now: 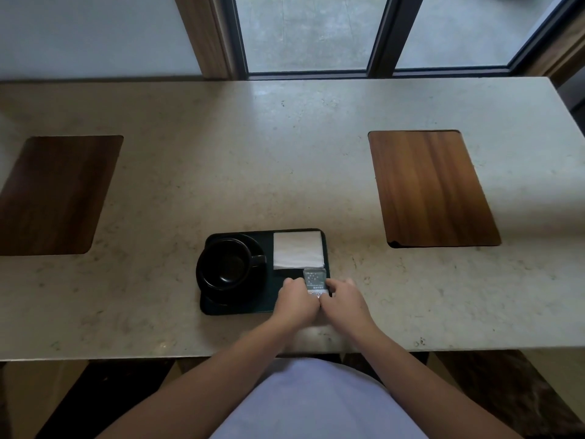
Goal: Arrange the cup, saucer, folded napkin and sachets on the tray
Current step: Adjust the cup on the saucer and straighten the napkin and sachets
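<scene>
A black tray (234, 308) lies near the front edge of the stone table. On its left half a black cup (226, 263) stands on a black saucer (253, 288), handle pointing right. A white folded napkin (298, 249) lies flat in the tray's far right corner. Just in front of the napkin are grey sachets (315, 278), stacked so I cannot tell how many. My left hand (292, 299) pinches their left edge and my right hand (343, 301) pinches their right edge, both over the tray's near right corner. The sachets' near end is hidden by my fingers.
Two dark wooden boards are set into the tabletop, one at the left (53, 194) and one at the right (432, 188). A window frame (378, 36) runs behind the table's far edge. The table's front edge (126, 354) is close to my body.
</scene>
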